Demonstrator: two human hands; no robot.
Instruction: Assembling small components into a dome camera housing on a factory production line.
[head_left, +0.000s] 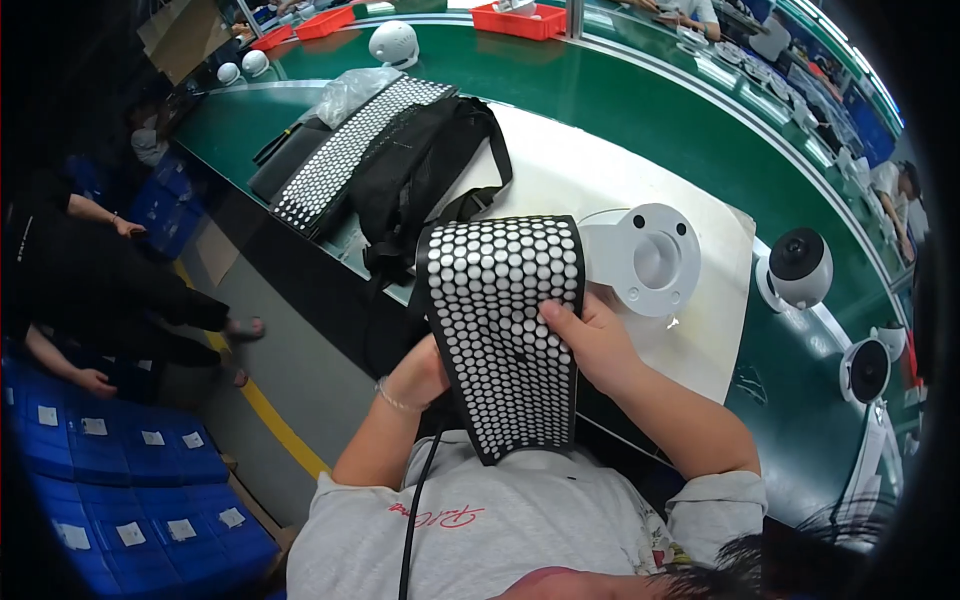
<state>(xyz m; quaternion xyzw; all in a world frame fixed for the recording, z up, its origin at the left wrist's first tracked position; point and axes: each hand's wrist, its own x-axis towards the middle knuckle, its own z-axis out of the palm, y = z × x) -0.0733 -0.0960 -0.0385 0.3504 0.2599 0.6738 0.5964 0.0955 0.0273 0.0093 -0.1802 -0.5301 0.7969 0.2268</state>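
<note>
A long black strip covered in rows of round white dots hangs bent in front of my chest, its upper end folded over. My right hand is closed on its right edge, thumb pressed on the dotted face and fingers behind. My left hand is at the strip's left edge, its fingers hidden behind it. Just beyond my right hand, a white plastic housing with a round hollow base lies on a white board.
To the left on the green bench lie a black bag, another dotted strip and a clear plastic bag. White round camera units stand at the right. Blue boxes are stacked lower left, near a person in black.
</note>
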